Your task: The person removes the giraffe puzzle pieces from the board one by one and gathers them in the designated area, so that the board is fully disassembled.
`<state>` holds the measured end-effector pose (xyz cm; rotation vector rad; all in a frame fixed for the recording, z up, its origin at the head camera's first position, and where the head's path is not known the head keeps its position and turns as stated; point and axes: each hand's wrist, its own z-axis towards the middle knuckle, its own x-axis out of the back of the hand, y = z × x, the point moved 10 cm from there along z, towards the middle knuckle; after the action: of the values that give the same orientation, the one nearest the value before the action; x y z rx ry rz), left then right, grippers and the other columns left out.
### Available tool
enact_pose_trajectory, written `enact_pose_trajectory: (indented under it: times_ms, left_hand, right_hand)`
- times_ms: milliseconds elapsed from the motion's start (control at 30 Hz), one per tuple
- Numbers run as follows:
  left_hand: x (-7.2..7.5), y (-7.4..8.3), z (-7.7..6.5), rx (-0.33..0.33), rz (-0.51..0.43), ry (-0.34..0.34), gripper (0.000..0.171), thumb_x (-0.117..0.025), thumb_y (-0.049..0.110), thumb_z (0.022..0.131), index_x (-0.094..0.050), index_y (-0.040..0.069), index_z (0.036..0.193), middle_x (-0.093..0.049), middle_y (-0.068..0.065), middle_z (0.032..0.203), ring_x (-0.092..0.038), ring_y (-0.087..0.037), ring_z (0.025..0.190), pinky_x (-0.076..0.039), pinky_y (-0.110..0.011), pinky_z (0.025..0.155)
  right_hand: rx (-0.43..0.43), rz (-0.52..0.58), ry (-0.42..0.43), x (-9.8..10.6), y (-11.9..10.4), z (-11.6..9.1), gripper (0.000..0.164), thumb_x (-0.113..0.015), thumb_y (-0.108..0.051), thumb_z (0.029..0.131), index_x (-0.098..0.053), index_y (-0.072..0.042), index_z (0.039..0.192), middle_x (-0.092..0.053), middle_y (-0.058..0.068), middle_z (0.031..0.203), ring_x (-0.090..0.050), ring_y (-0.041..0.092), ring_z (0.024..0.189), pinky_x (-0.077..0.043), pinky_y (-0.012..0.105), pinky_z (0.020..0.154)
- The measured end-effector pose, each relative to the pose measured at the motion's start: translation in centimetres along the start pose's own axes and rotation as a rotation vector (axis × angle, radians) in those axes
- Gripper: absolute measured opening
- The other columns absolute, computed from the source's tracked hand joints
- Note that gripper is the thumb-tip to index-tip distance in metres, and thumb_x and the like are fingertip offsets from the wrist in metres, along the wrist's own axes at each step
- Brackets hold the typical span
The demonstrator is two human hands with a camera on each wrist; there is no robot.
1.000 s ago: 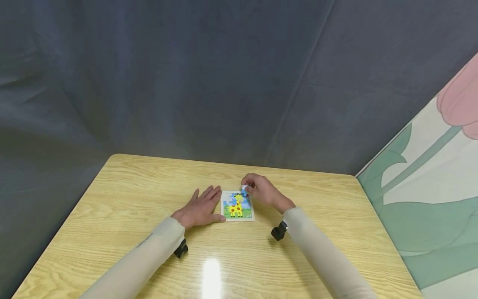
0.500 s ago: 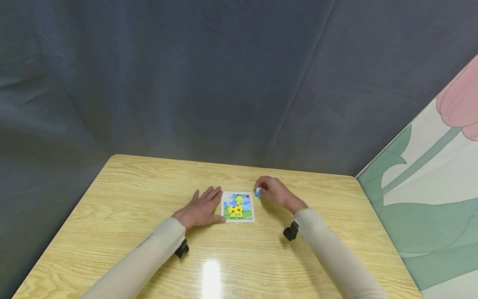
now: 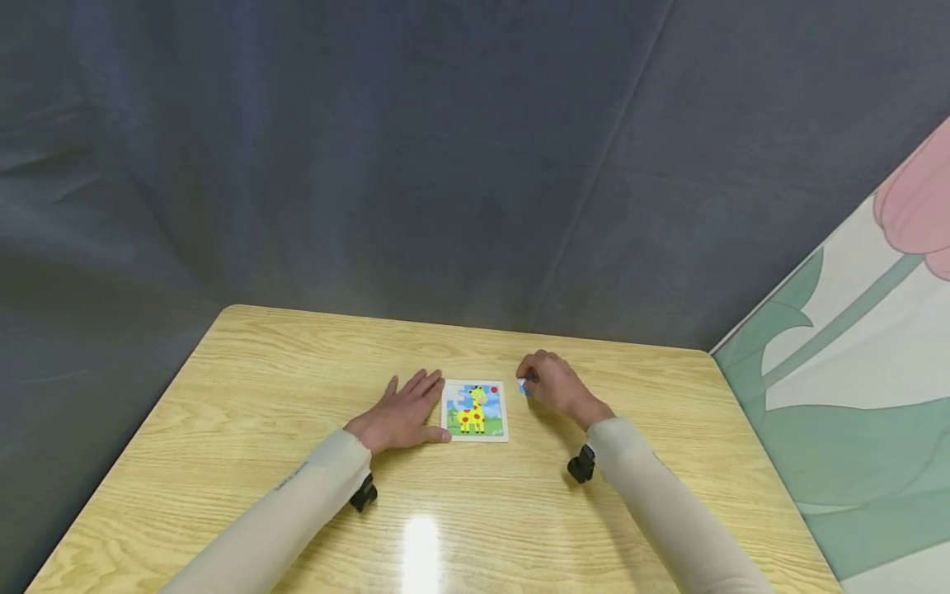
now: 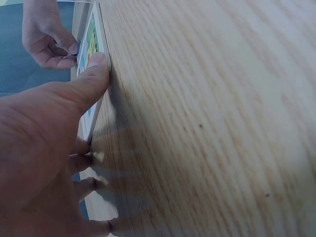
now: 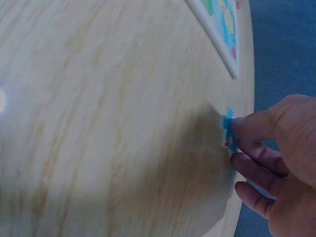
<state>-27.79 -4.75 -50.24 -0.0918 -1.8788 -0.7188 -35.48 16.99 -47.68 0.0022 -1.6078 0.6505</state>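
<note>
A square giraffe jigsaw puzzle in a white frame (image 3: pixel 478 439) lies on the table. Its upper left shows a pale piece-shaped gap, and a red dot sits in its upper right corner. My left hand (image 3: pixel 401 417) rests with fingers spread along the frame's left side; the thumb (image 4: pixel 97 61) lies on the frame's near edge. To the right of the puzzle, my right hand (image 3: pixel 555 386) pinches a small blue puzzle piece (image 5: pixel 228 131) between thumb and fingers, close over the table. The fingers cover part of that piece.
The wooden table (image 3: pixel 475 528) runs back to a dark grey curtain (image 3: pixel 416 165). On the right stands a panel with a pink and green flower print (image 3: pixel 853 396). A bright reflection shows near the table's front. Each wrist wears a small black camera (image 3: pixel 581 464).
My right hand has moved right, off the puzzle's upper right corner, carrying the blue puzzle piece and uncovering the red dot. The left hand stays at the frame.
</note>
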Motion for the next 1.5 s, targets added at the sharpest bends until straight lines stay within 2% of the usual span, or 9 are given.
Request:
enact_pose_trajectory:
  times_ms: [100,233,333,467,667,867,1167,1333,1500]
  left_hand:
    - [0.1,0.1,0.0,-0.004,0.000,0.003,0.093,-0.062,0.054,0.105,-0.021,0.002,0.170,-0.011,-0.013,0.182,-0.008,-0.038,0.169,-0.008,-0.072,0.131]
    - [0.3,0.1,0.0,0.000,-0.002,0.007,0.093,-0.063,0.053,0.105,-0.021,0.002,0.170,-0.012,-0.013,0.181,-0.008,-0.038,0.169,-0.008,-0.072,0.131]
    - [0.2,0.1,0.1,0.005,-0.005,0.004,0.092,-0.063,0.053,0.105,-0.021,0.003,0.171,-0.011,-0.012,0.182,-0.008,-0.037,0.170,-0.007,-0.071,0.132]
    - [0.1,0.2,0.1,0.005,-0.011,0.000,0.092,-0.063,0.053,0.105,-0.021,0.004,0.171,-0.011,-0.012,0.182,-0.008,-0.036,0.170,-0.007,-0.071,0.132]
    - [0.1,0.0,0.1,0.010,0.006,0.007,0.092,-0.063,0.054,0.104,-0.023,0.005,0.171,-0.012,-0.011,0.182,-0.009,-0.036,0.170,-0.009,-0.071,0.132]
    - [0.2,-0.1,0.2,0.005,0.006,0.009,0.093,-0.063,0.055,0.104,-0.023,0.003,0.170,-0.013,-0.013,0.181,-0.009,-0.037,0.169,-0.010,-0.072,0.131]
    - [0.0,-0.4,0.2,0.013,0.016,0.005,0.093,-0.063,0.056,0.104,-0.023,0.003,0.170,-0.013,-0.013,0.181,-0.009,-0.037,0.169,-0.010,-0.073,0.131]
    - [-0.1,-0.4,0.2,0.011,0.017,0.005,0.094,-0.063,0.056,0.104,-0.023,0.004,0.170,-0.013,-0.012,0.182,-0.009,-0.037,0.169,-0.010,-0.073,0.131]
    - [-0.1,-0.2,0.3,0.008,0.016,0.004,0.093,-0.063,0.055,0.104,-0.024,0.004,0.170,-0.013,-0.012,0.181,-0.010,-0.037,0.169,-0.010,-0.073,0.131]
  right_hand:
    - [0.025,-0.071,0.037,0.3,-0.4,-0.1,0.008,-0.074,-0.007,0.099,-0.076,-0.009,0.106,-0.069,0.007,0.101,-0.060,0.021,0.091,-0.051,0.046,0.088]
    - [0.034,-0.070,0.065,0.5,-1.5,-0.1,0.011,-0.076,-0.010,0.098,-0.076,-0.009,0.108,-0.069,0.007,0.103,-0.062,0.024,0.095,-0.049,0.046,0.089]
    - [0.053,-0.050,0.040,0.0,-2.9,0.0,0.013,-0.075,-0.012,0.099,-0.077,-0.009,0.111,-0.069,0.007,0.105,-0.063,0.023,0.097,-0.047,0.044,0.089]
    - [0.124,-0.065,-0.017,-1.4,-5.1,0.1,0.014,-0.075,-0.015,0.099,-0.078,-0.009,0.112,-0.069,0.005,0.103,-0.061,0.020,0.091,-0.045,0.040,0.083]
    - [0.173,-0.085,-0.042,-2.6,-7.1,0.2,0.020,-0.078,-0.015,0.098,-0.080,-0.009,0.116,-0.071,0.008,0.112,-0.064,0.025,0.099,-0.050,0.048,0.090]
    - [0.184,-0.150,-0.038,-2.8,-7.9,0.4,0.020,-0.077,-0.015,0.099,-0.080,-0.011,0.118,-0.071,0.008,0.115,-0.064,0.026,0.100,-0.050,0.049,0.091]
    - [0.163,-0.206,-0.107,-3.5,-8.5,0.2,0.034,-0.079,-0.027,0.098,-0.077,-0.011,0.128,-0.068,0.009,0.124,-0.062,0.028,0.111,-0.047,0.047,0.092]
    - [0.152,-0.182,-0.144,-3.5,-8.5,0.4,0.034,-0.080,-0.026,0.098,-0.075,-0.010,0.127,-0.067,0.009,0.124,-0.062,0.029,0.112,-0.049,0.051,0.097]
    - [0.123,-0.115,-0.188,-3.7,-8.3,0.6,0.024,-0.080,-0.022,0.098,-0.076,-0.011,0.118,-0.066,0.007,0.123,-0.060,0.028,0.114,-0.048,0.053,0.104]
